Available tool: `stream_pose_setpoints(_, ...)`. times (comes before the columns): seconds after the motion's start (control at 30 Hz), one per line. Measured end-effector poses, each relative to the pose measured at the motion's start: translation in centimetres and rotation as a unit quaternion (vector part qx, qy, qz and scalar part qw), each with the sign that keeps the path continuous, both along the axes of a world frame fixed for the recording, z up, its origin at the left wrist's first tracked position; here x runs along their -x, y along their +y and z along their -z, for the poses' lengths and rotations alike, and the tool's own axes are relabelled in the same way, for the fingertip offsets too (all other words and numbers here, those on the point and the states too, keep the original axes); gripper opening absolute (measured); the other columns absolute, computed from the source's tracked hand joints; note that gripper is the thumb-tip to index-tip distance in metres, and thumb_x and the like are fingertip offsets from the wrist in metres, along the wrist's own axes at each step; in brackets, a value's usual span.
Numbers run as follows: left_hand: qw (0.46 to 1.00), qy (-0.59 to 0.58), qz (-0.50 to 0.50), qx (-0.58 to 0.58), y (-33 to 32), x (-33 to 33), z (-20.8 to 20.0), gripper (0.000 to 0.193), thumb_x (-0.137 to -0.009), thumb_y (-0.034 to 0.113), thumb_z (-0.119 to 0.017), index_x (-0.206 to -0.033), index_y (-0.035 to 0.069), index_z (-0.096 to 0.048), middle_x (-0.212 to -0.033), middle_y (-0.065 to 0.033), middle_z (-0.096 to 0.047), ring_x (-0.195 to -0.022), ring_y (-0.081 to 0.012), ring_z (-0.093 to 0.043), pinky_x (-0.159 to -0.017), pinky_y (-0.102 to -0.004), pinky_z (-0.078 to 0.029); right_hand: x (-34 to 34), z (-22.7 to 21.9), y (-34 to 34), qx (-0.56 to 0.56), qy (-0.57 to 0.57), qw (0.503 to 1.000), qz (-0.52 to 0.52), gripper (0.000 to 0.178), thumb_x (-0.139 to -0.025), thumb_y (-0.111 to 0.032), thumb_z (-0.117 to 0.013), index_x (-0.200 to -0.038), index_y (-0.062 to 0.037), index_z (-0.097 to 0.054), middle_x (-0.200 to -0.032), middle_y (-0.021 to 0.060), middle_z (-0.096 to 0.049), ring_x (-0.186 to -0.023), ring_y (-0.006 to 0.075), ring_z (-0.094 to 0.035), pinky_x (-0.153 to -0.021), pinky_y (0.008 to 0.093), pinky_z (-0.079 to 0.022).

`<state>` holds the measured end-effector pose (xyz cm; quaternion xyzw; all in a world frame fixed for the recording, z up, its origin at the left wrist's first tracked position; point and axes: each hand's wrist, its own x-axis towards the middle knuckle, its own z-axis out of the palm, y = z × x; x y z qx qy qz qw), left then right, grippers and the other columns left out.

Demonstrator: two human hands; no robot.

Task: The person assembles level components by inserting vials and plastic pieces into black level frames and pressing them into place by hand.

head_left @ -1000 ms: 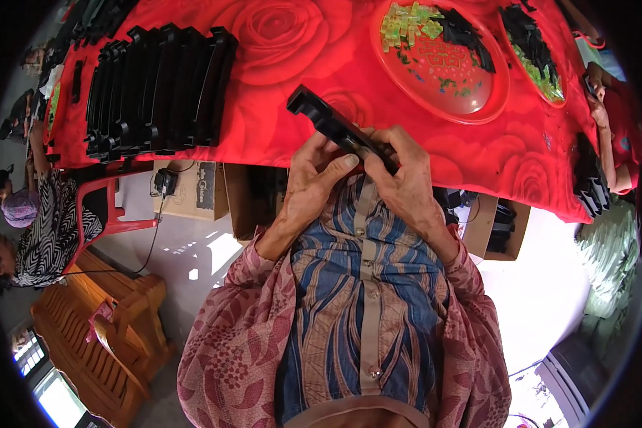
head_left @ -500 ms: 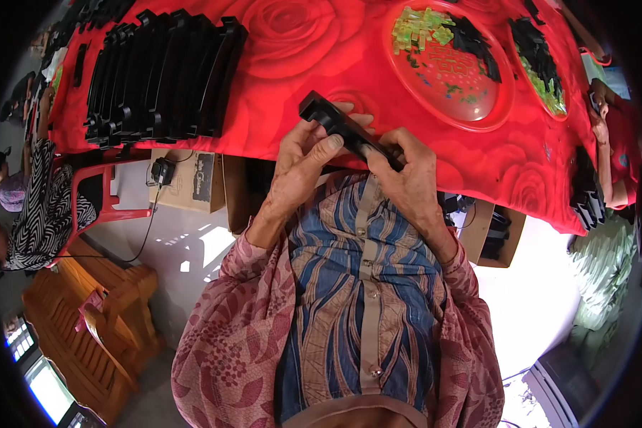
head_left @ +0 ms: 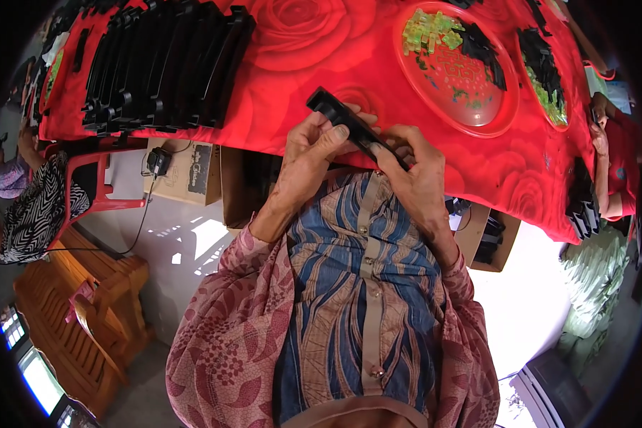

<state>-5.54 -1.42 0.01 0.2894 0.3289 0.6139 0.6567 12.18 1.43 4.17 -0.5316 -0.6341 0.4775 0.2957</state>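
A long black plastic piece point(head_left: 355, 127), channel-shaped with a raised end, is held slantwise over the front edge of the red table. My left hand point(head_left: 312, 146) grips its upper left part, thumb on top and fingers beneath. Around the lower right end my right hand point(head_left: 415, 160) is closed, with its thumb pressed into the piece. Whether a smaller part lies under that thumb cannot be seen. Left of my hands on the table, several similar black pieces point(head_left: 165, 68) stand packed in a row. A red round tray point(head_left: 471, 118) at the right holds yellow-green clear bits point(head_left: 429, 32) and thin black strips point(head_left: 483, 51).
A second tray point(head_left: 546, 78) of black strips and green bits lies farther right, near another person's hand point(head_left: 599, 135). Cardboard boxes point(head_left: 192, 171) sit beneath the table. A red plastic chair point(head_left: 100, 182) and a wooden bench point(head_left: 78, 314) are at the left, beside a seated person.
The black piece has turned slightly, showing more of its hollow inside. Both hands still grip it, shifted a little to the right in view. The whole view has tilted slightly.
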Motion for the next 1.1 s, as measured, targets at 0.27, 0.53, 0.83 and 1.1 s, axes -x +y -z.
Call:
stream_pose_setpoints(0.27, 0.997, -0.063, -0.014, 0.033, 0.1, 0.5, 0.2, 0.035, -0.099, 0.020, -0.056, -0.126, -0.003, -0.052, -0.123, -0.0197, -0.063, -0.113, -0.0285, -0.064, -0.099, -0.0405, -0.050, -0.9, -1.0, -0.5, -0.298, -0.020, 0.948, -0.109, 0.042, -0.072, -0.007, -0.082, -0.110, -0.0029, -0.067, -0.121, 0.0155, -0.055, -0.099, 0.0293, -0.061, -0.081, 0.0381, -0.053)
stream_pose_setpoints(0.53, 0.998, -0.019, -0.023, 0.047, 0.2, 0.7, 0.3, 0.047, -0.101, 0.036, -0.053, -0.126, -0.004, -0.052, -0.122, -0.0214, -0.063, -0.113, -0.0336, -0.063, -0.099, -0.0426, -0.051, -1.1, -1.4, -1.0, -0.223, 0.018, 0.972, -0.068, 0.035, -0.077, -0.004, -0.077, -0.108, 0.0008, -0.063, -0.111, 0.0173, -0.060, -0.092, 0.0326, -0.065, -0.079, 0.0392, -0.054)
stream_pose_setpoints(0.83, 0.995, -0.090, -0.011, 0.034, 0.5, 1.1, 0.7, 0.039, -0.102, 0.028, -0.052, -0.125, -0.003, -0.054, -0.120, -0.0216, -0.063, -0.112, -0.0310, -0.063, -0.097, -0.0433, -0.053, -1.5, -1.5, -1.1, -0.269, -0.028, 0.954, -0.131, 0.039, -0.073, -0.005, -0.080, -0.107, 0.0017, -0.063, -0.116, 0.0174, -0.057, -0.097, 0.0326, -0.064, -0.078, 0.0388, -0.055)
stream_pose_setpoints(1.1, 0.993, -0.117, -0.031, 0.002, -0.3, 0.7, 1.1, 0.033, -0.100, 0.018, -0.055, -0.126, -0.003, -0.052, -0.126, -0.0233, -0.059, -0.119, -0.0379, -0.059, -0.100, -0.0465, -0.051, -2.0, -0.6, -1.1, -0.187, -0.009, 0.982, -0.025, 0.050, -0.077, -0.009, -0.080, -0.121, 0.0009, -0.057, -0.111, 0.0179, -0.063, -0.098, 0.0271, -0.066, -0.080, 0.0353, -0.054)
